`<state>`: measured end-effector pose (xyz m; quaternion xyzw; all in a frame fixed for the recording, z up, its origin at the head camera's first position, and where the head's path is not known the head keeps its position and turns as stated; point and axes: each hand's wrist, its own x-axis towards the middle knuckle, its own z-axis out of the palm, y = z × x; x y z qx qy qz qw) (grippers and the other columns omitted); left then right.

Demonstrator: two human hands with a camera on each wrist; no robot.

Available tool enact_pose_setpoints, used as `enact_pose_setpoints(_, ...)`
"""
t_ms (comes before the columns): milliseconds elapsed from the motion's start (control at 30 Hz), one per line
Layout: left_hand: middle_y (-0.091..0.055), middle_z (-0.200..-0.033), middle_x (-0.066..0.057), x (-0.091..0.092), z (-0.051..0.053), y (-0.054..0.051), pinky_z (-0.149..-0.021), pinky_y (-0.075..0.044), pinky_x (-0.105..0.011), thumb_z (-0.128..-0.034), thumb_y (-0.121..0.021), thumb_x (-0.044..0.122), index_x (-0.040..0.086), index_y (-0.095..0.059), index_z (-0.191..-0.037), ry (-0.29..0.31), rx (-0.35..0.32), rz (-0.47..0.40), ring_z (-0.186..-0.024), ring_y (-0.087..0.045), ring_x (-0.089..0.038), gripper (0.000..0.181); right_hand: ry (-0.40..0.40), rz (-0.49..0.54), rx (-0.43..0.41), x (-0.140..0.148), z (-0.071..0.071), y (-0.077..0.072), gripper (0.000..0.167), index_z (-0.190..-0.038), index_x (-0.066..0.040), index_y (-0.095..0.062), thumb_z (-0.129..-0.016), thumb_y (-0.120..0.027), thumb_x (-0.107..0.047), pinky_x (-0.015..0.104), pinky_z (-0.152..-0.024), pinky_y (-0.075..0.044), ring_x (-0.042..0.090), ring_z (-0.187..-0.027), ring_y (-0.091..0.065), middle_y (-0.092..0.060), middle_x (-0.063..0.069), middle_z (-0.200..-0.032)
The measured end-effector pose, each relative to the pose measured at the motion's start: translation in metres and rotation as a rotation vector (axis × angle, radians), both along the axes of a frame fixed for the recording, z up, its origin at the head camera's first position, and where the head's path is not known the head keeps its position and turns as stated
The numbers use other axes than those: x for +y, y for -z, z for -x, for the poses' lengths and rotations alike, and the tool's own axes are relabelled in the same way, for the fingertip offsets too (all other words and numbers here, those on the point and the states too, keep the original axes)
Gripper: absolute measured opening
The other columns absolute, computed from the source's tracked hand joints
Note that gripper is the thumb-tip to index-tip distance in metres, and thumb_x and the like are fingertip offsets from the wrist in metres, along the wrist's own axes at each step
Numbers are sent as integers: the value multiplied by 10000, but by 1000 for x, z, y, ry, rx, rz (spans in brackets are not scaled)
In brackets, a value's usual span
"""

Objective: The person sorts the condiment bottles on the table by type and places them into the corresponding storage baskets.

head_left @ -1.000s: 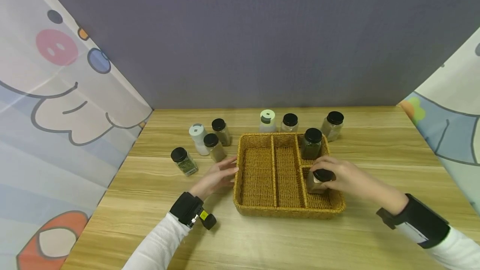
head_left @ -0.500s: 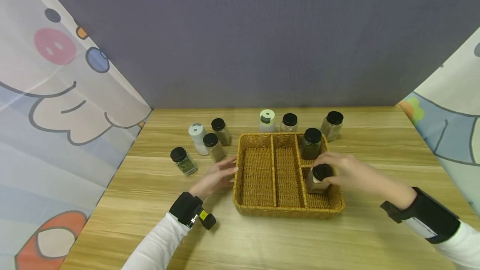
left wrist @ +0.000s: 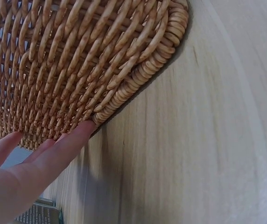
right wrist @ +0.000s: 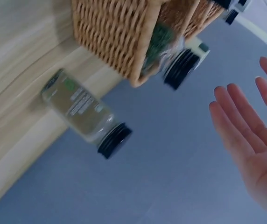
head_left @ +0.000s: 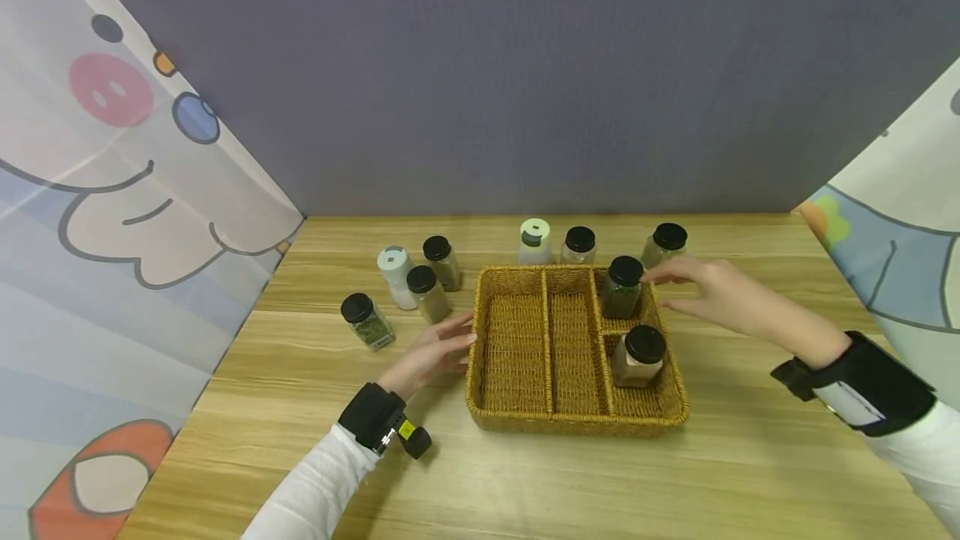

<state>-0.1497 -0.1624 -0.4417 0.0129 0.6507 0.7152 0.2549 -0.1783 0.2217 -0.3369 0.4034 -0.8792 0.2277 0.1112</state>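
**Hovering open at the basket's right rim, the right hand has jars close by to catch**

The right hand (head_left: 708,294) holds nothing; its fingers are spread, near both the green-herb jar (head_left: 621,298) in the basket's back-right compartment and the black-lidded spice jar (head_left: 660,255) standing on the table just behind. A low sweep could clip the herb jar's lid, or knock over the one outside, which has no wall around it. The left hand (head_left: 429,357) grips nothing either: its extended fingertips touch the left wall of the wicker basket (head_left: 577,423). Too firm a push there could skid the basket sideways; a nudge from the front could drive its back wall into the white-capped bottle (head_left: 535,248) and clear jar (head_left: 578,248). The brown-powder jar (head_left: 636,367) sits in the front-right compartment with spare room on its right, so a jolt might make it slide or lean.

That back wall hides the lower parts of the bottle and clear jar. The right wrist view is soft, leaving the label on the outside jar unreadable, and it cuts off the palm's edge. In the left wrist view, only part of the hand shows, and a sliver of some container (left wrist: 39,214) is too cropped to identify.
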Motion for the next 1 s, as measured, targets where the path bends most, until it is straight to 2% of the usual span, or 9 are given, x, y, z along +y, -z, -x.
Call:
enact_pose_setpoints(233, -285, -1356, -275, 0, -1, 1, -945, -359, -522, -875, -508, 117, 19, -173, -1398, 1, 2, 0, -1191, -368, -407, 628, 73, -40, -146, 5, 24, -3, 270, -1010, 12, -605, -745, -656, 12, 372, -684, -524, 248, -812, -605, -631, 127, -940)
enact_pose_setpoints(433, -286, -1357, -273, 0, 0, 0, -947, -358, -520, -867, -530, 139, 21, -176, -1397, -6, 0, -2, -1189, -368, -409, 648, 119, 1, -168, 9, 47, -5, 242, -1016, 58, -597, -782, -627, 7, 443, -708, -507, 305, -811, -597, -621, 193, -931)
enact_pose_setpoints(600, -285, -1356, -275, -1, 0, 1, -949, -357, -517, -867, -526, 132, 19, -175, -1397, -3, 3, -7, -1190, -368, -408, 646, 194, -19, -241, 15, 62, -3, 276, -1062, 73, -570, -822, -603, -57, 480, -736, -484, 349, -862, -568, -582, 234, -975)
enact_pose_setpoints(767, -277, -1361, -275, 0, 0, 1, -953, -351, -521, -872, -511, 116, 17, -173, -1397, 8, 3, -11, -1195, -360, -408, 632, 278, -44, -306, 20, 74, 0, 305, -1111, 67, -541, -841, -576, -71, 505, -760, -465, 406, -944, -527, -539, 276, -1064)
enact_pose_setpoints(1000, -284, -1358, -275, 0, 0, 0, -946, -359, -519, -867, -522, 123, 15, -178, -1395, 1, 2, -13, -1188, -370, -408, 640, 304, -63, -318, 24, 86, 5, 350, -1160, 73, -504, -844, -561, -68, 538, -823, -407, 430, -1014, -455, -490, 291, -1111)
